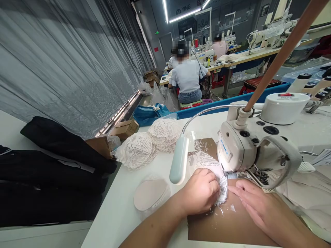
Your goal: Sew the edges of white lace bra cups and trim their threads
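A white sewing machine (239,144) stands at the right of the white table. Under its head lies a white lace cup piece (204,161) on a brown board (207,229). My left hand (203,189) is closed on the near part of the lace piece, fingers curled over it. My right hand (250,199) lies on the board just right of the lace edge, its fingers extended and holding nothing. The needle area is partly hidden by the machine head.
Stacked lace cups (139,150) sit at the table's left edge, beige oval pads (151,193) nearer. A lamp (179,160) hangs beside my left hand. Pale fabric (307,196) lies at right. A person (187,75) sits ahead; black cloth (51,172) is at far left.
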Tool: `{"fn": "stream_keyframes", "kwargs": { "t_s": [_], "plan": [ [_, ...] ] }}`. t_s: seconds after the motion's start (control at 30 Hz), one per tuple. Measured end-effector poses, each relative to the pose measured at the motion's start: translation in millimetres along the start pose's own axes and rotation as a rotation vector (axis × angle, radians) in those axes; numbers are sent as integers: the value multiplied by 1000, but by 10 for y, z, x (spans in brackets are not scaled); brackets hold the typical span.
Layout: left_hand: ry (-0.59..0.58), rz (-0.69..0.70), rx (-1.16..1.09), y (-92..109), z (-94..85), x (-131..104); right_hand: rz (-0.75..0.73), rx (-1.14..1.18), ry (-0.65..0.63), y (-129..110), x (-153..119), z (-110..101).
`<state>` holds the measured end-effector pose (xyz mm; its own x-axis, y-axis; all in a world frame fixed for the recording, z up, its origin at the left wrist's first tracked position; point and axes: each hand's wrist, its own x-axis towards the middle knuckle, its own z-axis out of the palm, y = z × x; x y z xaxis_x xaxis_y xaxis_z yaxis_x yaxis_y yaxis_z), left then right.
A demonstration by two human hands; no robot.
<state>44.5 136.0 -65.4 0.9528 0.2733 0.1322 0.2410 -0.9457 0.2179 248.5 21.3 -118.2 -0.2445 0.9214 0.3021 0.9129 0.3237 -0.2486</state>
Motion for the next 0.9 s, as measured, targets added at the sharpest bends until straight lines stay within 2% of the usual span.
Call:
{"fn": "stream_keyframes", "kwargs": {
  "t_s": [0.07,0.27,0.47,0.6,0.73,0.9],
  "plan": [
    [2,4,7,-4,2,-1,16,30,-26,-12,-7,4],
    [8,25,6,-41,20,-4,6,74,41,-29,-17,1],
    [4,38,-31,-74,25,-12,-71,194,12,-57,-10,5],
    [-9,38,-36,-78,19,-16,-40,117,39,-48,-19,33],
    [-20,46,-43,-83,19,-21,28,-33,3,-53,-21,54],
    [-31,49,-83,-96,38,-27,-41,66,-34,-60,-15,56]
  ]
}}
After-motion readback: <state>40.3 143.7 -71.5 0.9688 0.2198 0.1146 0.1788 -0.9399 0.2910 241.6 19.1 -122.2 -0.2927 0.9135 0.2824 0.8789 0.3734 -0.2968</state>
